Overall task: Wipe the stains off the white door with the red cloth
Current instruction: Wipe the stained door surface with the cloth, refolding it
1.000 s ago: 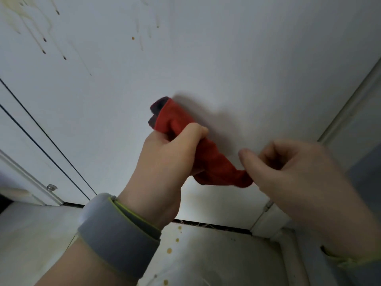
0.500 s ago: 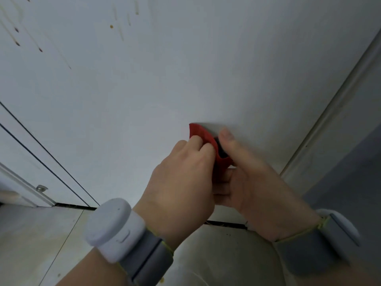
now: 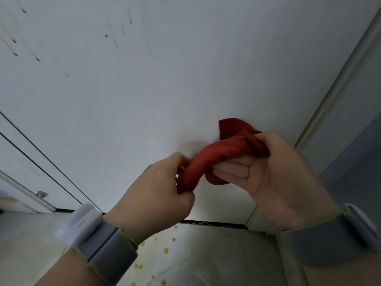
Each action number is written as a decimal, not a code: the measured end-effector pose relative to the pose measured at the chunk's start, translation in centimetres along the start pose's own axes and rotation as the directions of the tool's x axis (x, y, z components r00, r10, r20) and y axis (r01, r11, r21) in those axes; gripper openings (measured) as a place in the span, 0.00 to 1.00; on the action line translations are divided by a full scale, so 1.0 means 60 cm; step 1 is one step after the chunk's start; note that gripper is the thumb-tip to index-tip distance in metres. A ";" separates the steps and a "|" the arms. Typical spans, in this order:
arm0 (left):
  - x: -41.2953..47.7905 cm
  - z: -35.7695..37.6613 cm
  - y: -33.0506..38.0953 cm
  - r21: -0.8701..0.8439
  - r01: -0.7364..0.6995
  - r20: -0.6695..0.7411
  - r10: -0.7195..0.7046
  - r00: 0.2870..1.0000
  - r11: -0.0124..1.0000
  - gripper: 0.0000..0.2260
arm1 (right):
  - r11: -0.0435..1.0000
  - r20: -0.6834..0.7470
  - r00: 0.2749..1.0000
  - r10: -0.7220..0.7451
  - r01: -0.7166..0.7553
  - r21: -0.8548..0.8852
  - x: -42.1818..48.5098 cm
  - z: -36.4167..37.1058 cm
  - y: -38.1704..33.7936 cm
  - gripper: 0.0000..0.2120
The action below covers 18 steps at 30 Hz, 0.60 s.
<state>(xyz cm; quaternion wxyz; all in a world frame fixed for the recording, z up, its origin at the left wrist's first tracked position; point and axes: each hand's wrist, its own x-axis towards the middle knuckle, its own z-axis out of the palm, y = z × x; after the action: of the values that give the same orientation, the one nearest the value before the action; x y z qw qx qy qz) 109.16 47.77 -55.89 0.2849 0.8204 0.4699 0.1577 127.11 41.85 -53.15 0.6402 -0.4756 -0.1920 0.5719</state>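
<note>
Here: both hands grip the red cloth, low at the door

Grey wristbands, left [image 3: 99, 238] and right [image 3: 329, 234], sit nearest the camera. Below the wrists is pale floor [image 3: 226, 261] with orange-brown drips [image 3: 166, 250].

The left hand [image 3: 152, 188] is curled into a fist round the lower end of the red cloth [image 3: 216, 153]. The right hand [image 3: 266, 172] has its fingers [image 3: 233, 168] folded in and its thumb clamped over the upper end.

The cloth is bunched into a rope between the two sets of fingers, with dark specks on it. One corner sticks up past the right fingertips and another flap hangs under them.

Just beyond the fingers is the white door [image 3: 165, 89]; I cannot tell if the cloth touches it. The door frame [image 3: 340, 79] runs up right of the right fingers.

Brown streaky stains [image 3: 37, 58] sit well above and left of the left fingers, and more [image 3: 106, 35] sit higher up. A small metal fitting [image 3: 41, 194] is far left of the left fingers.
</note>
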 end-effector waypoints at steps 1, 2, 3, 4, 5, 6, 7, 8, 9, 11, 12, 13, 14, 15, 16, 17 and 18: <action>-0.002 -0.002 -0.002 0.012 0.009 -0.016 -0.009 1.000 1.000 0.13 | 1.000 0.002 1.000 -0.002 0.002 0.011 -0.004 0.001 -0.004 0.24; -0.001 -0.004 -0.002 0.031 0.022 -0.045 -0.020 0.999 0.999 0.11 | 1.000 0.010 1.000 -0.004 0.003 0.019 -0.007 0.003 -0.007 0.25; 0.001 -0.006 -0.004 0.053 0.042 -0.081 -0.037 0.996 0.998 0.11 | 1.000 0.015 1.000 -0.005 0.005 0.019 -0.009 0.006 -0.008 0.24; 0.004 -0.009 -0.007 0.068 0.065 -0.116 -0.057 0.992 0.996 0.11 | 1.000 0.016 1.000 -0.006 0.006 0.005 -0.010 0.010 -0.008 0.24; 0.008 -0.012 -0.011 0.066 0.093 -0.143 -0.082 0.986 0.994 0.11 | 1.000 0.009 1.000 -0.008 0.008 -0.025 -0.011 0.013 -0.008 0.23; 0.012 -0.016 -0.015 0.036 0.123 -0.157 -0.116 0.981 0.992 0.10 | 0.998 0.000 1.000 -0.010 0.010 -0.063 -0.012 0.016 -0.008 0.22; 0.015 -0.020 -0.018 -0.003 0.152 -0.159 -0.151 0.976 0.988 0.09 | 0.994 -0.008 1.000 -0.014 0.013 -0.106 -0.013 0.017 -0.008 0.20; 0.016 -0.025 -0.020 -0.038 0.183 -0.155 -0.187 0.970 0.982 0.09 | 0.988 -0.009 1.000 -0.021 0.020 -0.150 -0.014 0.017 -0.008 0.18; 0.016 -0.031 -0.021 -0.053 0.213 -0.151 -0.219 0.964 0.976 0.09 | 0.982 -0.006 1.000 -0.030 0.029 -0.187 -0.013 0.018 -0.008 0.17; 0.016 -0.040 -0.022 -0.042 0.268 -0.154 -0.271 0.950 0.963 0.11 | 0.976 0.007 0.999 -0.034 0.035 -0.217 -0.014 0.015 -0.006 0.15; 0.015 -0.045 -0.023 -0.036 0.286 -0.167 -0.287 0.943 0.958 0.12 | 0.975 0.019 0.999 -0.026 0.030 -0.220 -0.014 0.015 -0.004 0.15; 0.014 -0.052 -0.024 -0.022 0.300 -0.181 -0.299 0.937 0.954 0.13 | 0.976 0.031 0.999 -0.009 0.016 -0.219 -0.013 0.017 -0.001 0.16; 0.013 -0.057 -0.025 0.006 0.308 -0.195 -0.301 0.934 0.951 0.13 | 0.978 0.039 0.999 0.012 -0.004 -0.210 -0.012 0.020 0.001 0.15; 0.012 -0.062 -0.024 0.057 0.307 -0.210 -0.290 0.934 0.950 0.13 | 0.982 0.040 0.999 0.036 -0.028 -0.188 -0.011 0.024 0.004 0.14; 0.012 -0.068 -0.026 0.113 0.307 -0.228 -0.276 0.934 0.945 0.14 | 0.986 0.032 0.997 0.065 -0.059 -0.158 -0.008 0.028 0.008 0.13; 0.013 -0.071 -0.028 0.168 0.315 -0.226 -0.274 0.935 0.934 0.15 | 0.988 0.011 0.995 0.096 -0.094 -0.124 -0.004 0.032 0.014 0.11; 0.014 -0.075 -0.029 0.218 0.332 -0.198 -0.292 0.936 0.918 0.15 | 0.988 -0.023 0.991 0.130 -0.132 -0.086 0.001 0.036 0.021 0.10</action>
<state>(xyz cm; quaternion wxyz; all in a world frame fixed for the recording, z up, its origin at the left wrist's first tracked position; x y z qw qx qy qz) 106.02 50.61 -53.46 0.1626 0.7483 0.6326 0.1163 124.73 42.61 -53.21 0.5814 -0.5197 -0.1798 0.5997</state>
